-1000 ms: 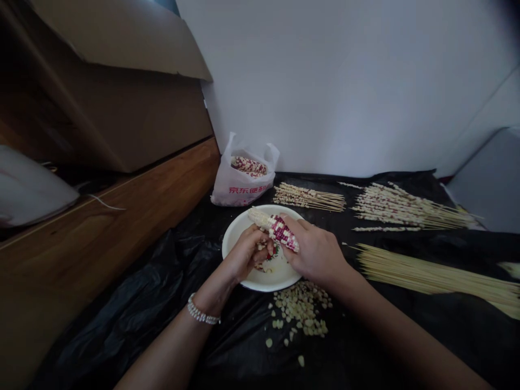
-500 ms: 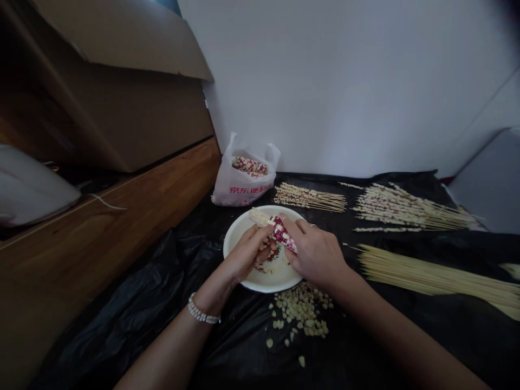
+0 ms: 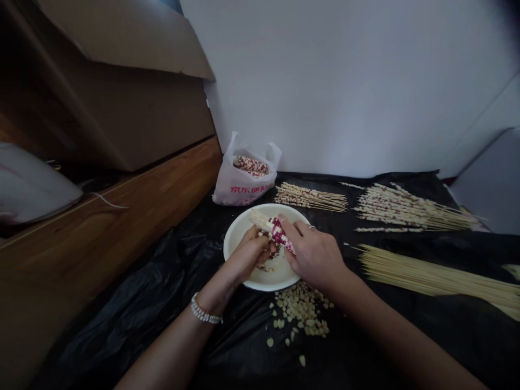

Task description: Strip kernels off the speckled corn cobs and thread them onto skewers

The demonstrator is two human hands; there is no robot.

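Note:
A cob of purple-and-white corn [image 3: 271,226] is held slanted over a white plate [image 3: 244,230] on the black plastic sheet. My right hand [image 3: 314,254] is wrapped round the cob's near end. My left hand [image 3: 251,254], with a beaded bracelet on the wrist, is curled against the cob's underside, thumb pressing on the kernels. Loose kernels lie in the plate under the hands. A heap of pale loose kernels [image 3: 300,314] sits on the sheet just in front of the plate.
A white plastic bag [image 3: 244,184] with more corn stands behind the plate by the wall. Skewers threaded with kernels [image 3: 311,197] [image 3: 406,211] lie at the back; bare bamboo skewers [image 3: 430,276] lie right. A wooden ledge [image 3: 105,227] and cardboard boxes [image 3: 130,108] border the left.
Both hands have shifted slightly on the cob, which has turned a little; my left thumb keeps working against the kernels. Nothing else has moved.

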